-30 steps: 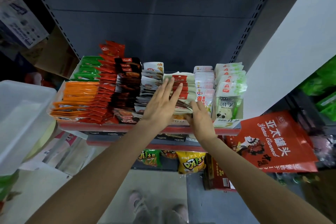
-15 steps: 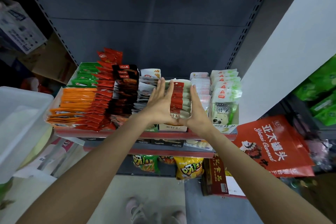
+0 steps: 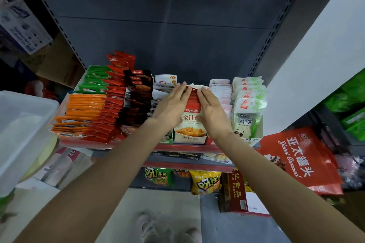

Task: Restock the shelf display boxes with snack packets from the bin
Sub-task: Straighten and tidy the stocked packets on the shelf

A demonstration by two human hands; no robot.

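both hands flank one row of red-and-white snack packets (image 3: 192, 102) standing in a cream display box (image 3: 190, 137) on the red-edged shelf (image 3: 183, 147). left hand (image 3: 170, 104) is flat, fingers straight, palm pressed on the row's left side. right hand (image 3: 212, 108) is flat too, fingers extended along the row's right side, thumb across the front packet; neither hand curls round anything. front packet reads 金针 plus a character hidden by the thumb, with a red logo panel above that is too small to read. to the right, a green-white packet row (image 3: 247, 100) whose front pack reads 竹笋, with a panda drawing. to the left, black packets (image 3: 138, 89), red packets (image 3: 112, 108), orange packets (image 3: 85, 110), green packets (image 3: 94, 80); their logos are unreadable. clear plastic bin (image 3: 21, 132) sits at far left, well apart from the hands. red bag (image 3: 296, 158) lower right reads 亚太罐头 "yatai canned". lower shelf has yellow chip bag (image 3: 205, 181) reading 呀!土豆. dark red box (image 3: 234, 189) reads "ji foods".
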